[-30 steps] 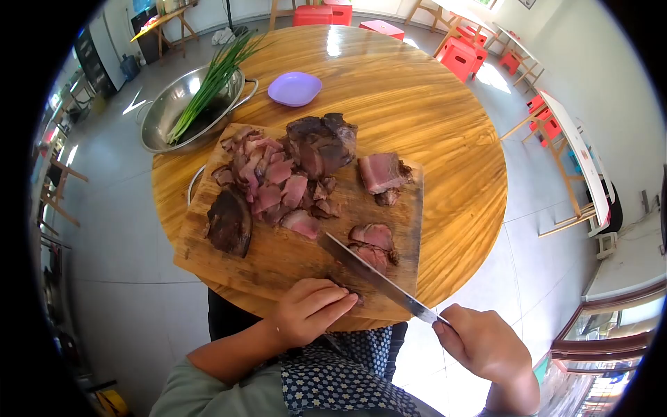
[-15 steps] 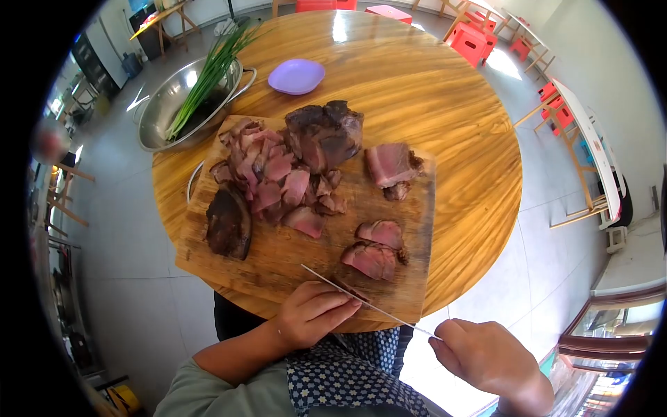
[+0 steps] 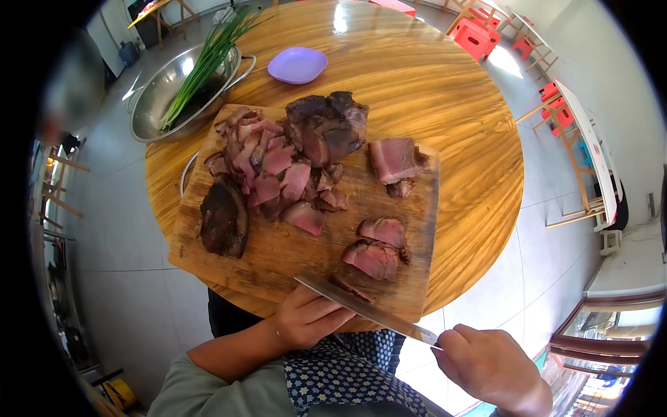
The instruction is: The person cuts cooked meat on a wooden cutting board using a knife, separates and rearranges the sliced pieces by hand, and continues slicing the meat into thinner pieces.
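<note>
My right hand [image 3: 490, 365] is wrapped around the handle end of a knife [image 3: 379, 316], whose broad blade slants across the near edge of a wooden cutting board [image 3: 292, 257]. Close against the blade, my left hand [image 3: 310, 320] has its fingers bent and pressed together; whatever lies under them is hidden. A thin dark-edged slice of meat [image 3: 349, 287] shows just beyond the blade. Two cut pieces of meat [image 3: 375, 259] lie farther right. Sliced meat [image 3: 271, 163] is heaped at the board's left, beside a dark chunk [image 3: 224, 219], a larger chunk [image 3: 326, 125] and a pink block [image 3: 394, 160].
The board rests on a round wooden table [image 3: 472, 146]. At the back left, a steel bowl [image 3: 149, 108] holds long green stalks [image 3: 208, 73]. A purple plate [image 3: 297, 65] sits near it. Red stools [image 3: 472, 38] and a white table [image 3: 587, 149] stand beyond.
The knife blade has tilted, so its broad face now shows instead of a thin edge. My left hand stays close beside it. The whole view has shifted slightly.
</note>
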`<state>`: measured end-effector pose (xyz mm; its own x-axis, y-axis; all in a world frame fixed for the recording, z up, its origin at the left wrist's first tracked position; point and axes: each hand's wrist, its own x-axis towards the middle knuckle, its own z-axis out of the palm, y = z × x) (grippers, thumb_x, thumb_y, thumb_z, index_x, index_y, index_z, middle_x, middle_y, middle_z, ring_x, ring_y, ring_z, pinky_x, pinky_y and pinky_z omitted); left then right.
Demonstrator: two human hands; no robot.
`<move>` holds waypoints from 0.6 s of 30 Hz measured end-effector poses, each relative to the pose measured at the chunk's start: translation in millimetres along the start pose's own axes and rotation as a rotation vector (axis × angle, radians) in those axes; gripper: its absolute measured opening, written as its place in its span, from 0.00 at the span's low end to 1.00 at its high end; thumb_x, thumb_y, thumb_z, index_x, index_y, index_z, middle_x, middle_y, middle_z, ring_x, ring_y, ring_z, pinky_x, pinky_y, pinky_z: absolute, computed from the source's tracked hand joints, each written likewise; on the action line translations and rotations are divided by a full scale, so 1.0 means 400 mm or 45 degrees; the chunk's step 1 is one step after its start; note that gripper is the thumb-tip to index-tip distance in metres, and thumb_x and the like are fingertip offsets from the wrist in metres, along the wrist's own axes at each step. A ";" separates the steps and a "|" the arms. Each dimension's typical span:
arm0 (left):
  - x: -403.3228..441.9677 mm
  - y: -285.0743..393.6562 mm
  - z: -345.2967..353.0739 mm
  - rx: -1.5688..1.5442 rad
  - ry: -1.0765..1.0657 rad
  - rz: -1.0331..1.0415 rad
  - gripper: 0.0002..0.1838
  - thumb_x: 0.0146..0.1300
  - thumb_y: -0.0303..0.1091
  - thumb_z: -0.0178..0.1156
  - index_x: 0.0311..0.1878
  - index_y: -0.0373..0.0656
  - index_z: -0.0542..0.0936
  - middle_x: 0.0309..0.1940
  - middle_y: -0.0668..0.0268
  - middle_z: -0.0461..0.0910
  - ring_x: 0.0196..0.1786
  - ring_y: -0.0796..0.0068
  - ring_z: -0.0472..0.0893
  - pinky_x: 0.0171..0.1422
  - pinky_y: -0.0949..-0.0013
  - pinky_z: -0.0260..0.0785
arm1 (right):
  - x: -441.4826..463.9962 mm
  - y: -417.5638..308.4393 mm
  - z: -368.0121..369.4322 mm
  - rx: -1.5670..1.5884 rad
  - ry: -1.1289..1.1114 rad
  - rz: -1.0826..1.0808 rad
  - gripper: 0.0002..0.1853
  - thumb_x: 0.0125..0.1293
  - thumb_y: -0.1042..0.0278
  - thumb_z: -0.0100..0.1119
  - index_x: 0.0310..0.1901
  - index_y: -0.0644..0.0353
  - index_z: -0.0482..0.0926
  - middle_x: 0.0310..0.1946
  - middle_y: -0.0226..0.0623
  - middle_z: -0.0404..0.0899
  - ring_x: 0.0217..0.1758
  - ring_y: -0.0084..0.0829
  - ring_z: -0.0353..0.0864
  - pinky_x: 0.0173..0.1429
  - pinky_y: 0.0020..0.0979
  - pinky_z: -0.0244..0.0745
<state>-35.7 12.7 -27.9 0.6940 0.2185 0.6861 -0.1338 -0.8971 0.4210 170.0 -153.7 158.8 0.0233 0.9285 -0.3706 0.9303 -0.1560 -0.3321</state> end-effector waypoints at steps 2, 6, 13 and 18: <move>0.000 0.001 -0.002 0.009 -0.004 -0.005 0.13 0.54 0.26 0.71 0.44 0.39 0.89 0.47 0.61 0.88 0.50 0.60 0.87 0.60 0.54 0.81 | -0.001 0.001 0.000 -0.006 0.019 -0.010 0.09 0.68 0.68 0.67 0.37 0.59 0.75 0.27 0.38 0.78 0.26 0.45 0.81 0.28 0.42 0.76; 0.010 0.003 0.001 0.037 0.018 -0.008 0.12 0.56 0.27 0.71 0.45 0.39 0.89 0.47 0.61 0.88 0.49 0.62 0.87 0.56 0.58 0.82 | -0.003 0.011 0.009 -0.008 0.068 -0.039 0.09 0.69 0.67 0.66 0.37 0.59 0.75 0.27 0.38 0.78 0.26 0.45 0.80 0.28 0.43 0.75; 0.008 0.001 0.000 0.048 0.008 0.002 0.12 0.57 0.27 0.71 0.45 0.39 0.89 0.48 0.61 0.88 0.48 0.62 0.87 0.54 0.60 0.83 | -0.002 0.013 0.017 0.015 0.057 -0.017 0.09 0.70 0.66 0.65 0.38 0.59 0.75 0.27 0.39 0.78 0.26 0.46 0.80 0.28 0.44 0.74; 0.008 0.002 0.000 0.031 0.003 -0.003 0.12 0.57 0.26 0.70 0.45 0.39 0.89 0.48 0.62 0.88 0.50 0.61 0.87 0.56 0.59 0.83 | 0.000 0.015 0.019 0.019 0.058 -0.018 0.09 0.70 0.66 0.66 0.38 0.59 0.75 0.27 0.39 0.78 0.26 0.46 0.80 0.29 0.44 0.75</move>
<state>-33.7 12.8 -25.5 0.6924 0.2215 0.6867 -0.1148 -0.9058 0.4079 173.0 -157.3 150.3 0.0273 0.9450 -0.3260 0.9252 -0.1474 -0.3498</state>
